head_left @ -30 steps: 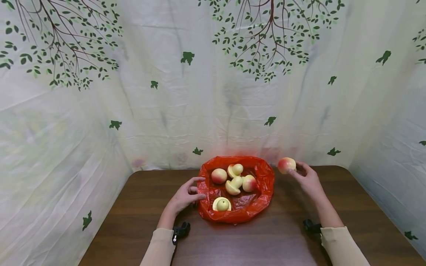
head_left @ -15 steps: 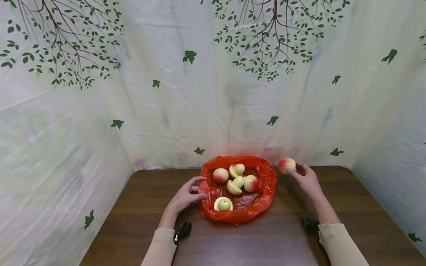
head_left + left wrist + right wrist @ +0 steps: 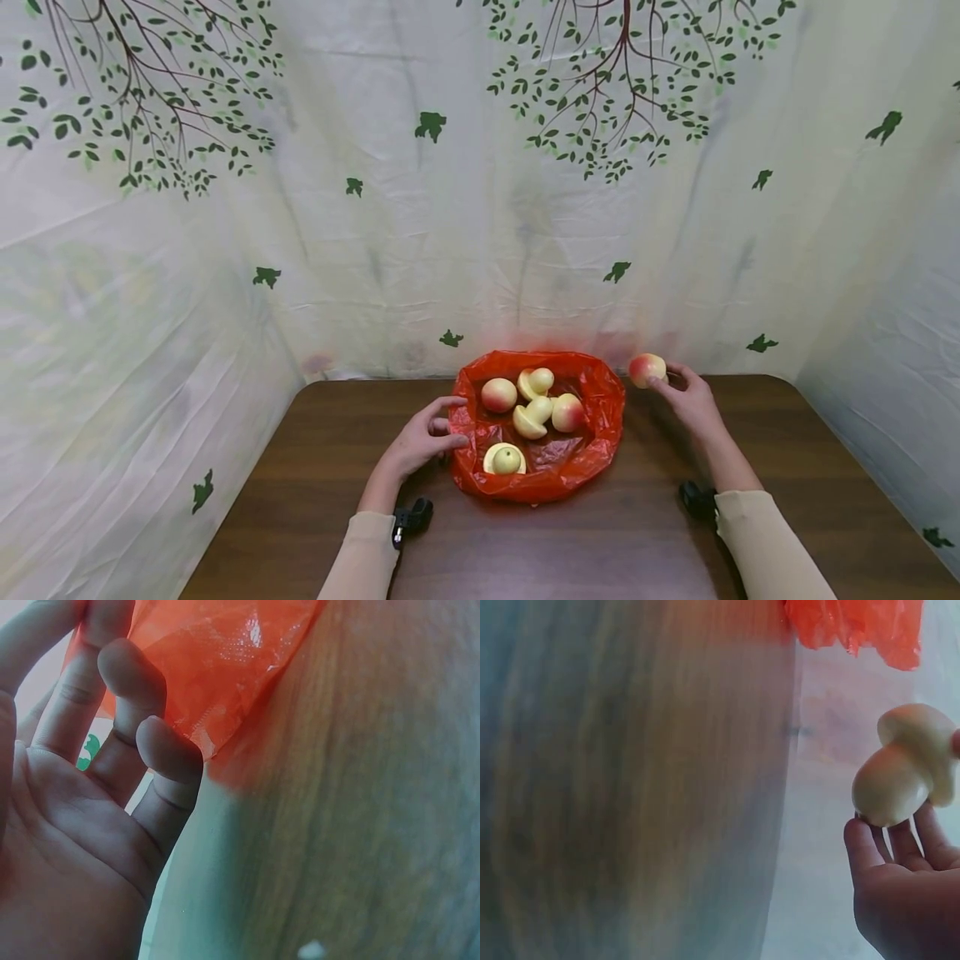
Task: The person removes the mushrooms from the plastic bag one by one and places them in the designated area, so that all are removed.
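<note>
A red plastic bag with its rim rolled open sits at the back of the table. Inside it lie several pale mushrooms, some with a red blush on the cap, such as one mushroom at the left and another near the front. My left hand touches the bag's left side, thumb and index finger spread apart; the left wrist view shows its other fingers loosely bent beside the red plastic. To the right of the bag, my right hand holds up a mushroom between thumb and fingers, its rounded stem showing in the right wrist view.
The brown wooden table ends just behind the bag. A pale curtain printed with branches and leaves hangs behind it and along both sides. Black straps with small devices sit on both wrists.
The head view has shifted slightly, moving the bag a little to the right in the picture. Both hands keep nearly the same pose, and the mushroom stays in the right hand.
</note>
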The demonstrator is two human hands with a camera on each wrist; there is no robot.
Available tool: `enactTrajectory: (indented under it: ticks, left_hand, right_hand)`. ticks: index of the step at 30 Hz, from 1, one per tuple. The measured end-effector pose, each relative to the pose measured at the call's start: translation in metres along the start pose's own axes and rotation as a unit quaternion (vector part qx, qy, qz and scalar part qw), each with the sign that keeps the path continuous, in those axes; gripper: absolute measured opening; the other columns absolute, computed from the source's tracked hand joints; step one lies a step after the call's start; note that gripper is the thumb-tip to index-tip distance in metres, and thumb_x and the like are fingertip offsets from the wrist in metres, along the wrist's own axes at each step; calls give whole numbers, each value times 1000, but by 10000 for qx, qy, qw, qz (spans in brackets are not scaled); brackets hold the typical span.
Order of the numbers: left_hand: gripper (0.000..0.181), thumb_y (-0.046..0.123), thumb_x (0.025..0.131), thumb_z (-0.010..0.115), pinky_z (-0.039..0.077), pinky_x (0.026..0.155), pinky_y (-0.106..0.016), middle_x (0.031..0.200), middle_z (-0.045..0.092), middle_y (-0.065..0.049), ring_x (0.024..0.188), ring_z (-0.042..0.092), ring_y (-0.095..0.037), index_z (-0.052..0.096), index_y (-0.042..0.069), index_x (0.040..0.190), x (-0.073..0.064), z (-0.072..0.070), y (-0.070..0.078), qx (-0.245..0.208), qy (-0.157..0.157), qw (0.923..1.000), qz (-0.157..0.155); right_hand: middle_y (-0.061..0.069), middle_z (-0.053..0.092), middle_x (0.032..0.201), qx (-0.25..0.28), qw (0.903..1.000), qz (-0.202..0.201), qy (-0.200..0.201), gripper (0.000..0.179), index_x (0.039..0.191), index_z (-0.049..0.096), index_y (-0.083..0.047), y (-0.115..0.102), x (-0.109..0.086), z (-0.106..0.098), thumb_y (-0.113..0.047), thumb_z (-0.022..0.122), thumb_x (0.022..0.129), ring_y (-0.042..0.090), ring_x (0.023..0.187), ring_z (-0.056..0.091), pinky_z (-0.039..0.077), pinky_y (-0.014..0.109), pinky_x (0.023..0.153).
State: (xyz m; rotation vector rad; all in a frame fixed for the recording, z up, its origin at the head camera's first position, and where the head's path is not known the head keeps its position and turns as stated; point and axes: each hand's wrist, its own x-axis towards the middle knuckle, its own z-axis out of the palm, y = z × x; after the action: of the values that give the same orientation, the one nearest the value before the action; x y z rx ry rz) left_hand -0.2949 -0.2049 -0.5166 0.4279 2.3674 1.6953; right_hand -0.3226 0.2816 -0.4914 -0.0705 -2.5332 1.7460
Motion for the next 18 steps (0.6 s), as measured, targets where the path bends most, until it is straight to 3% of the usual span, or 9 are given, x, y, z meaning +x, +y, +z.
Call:
enactTrajectory:
  ticks: [4,18]
  left_hand:
    - [65,31,92,84,51,64,-30,89,75,0,66,55,-20,53,24,149,0,0,-1,-9,7,10000,-31]
    - [66,31,92,85,51,63,-30,89,75,0,65,54,-21,53,25,149,0,0,0,-22,-8,10000,-74]
  right_hand:
    - [31,38,164,33,9999,9,-101,80,161,32,4,2,3,1,-46,62,106,45,149,41,36,59,124]
    - [33,37,163,52,9996,86,-278,78,161,31,7,11,16,2,-41,61,107,46,148,41,36,60,122]
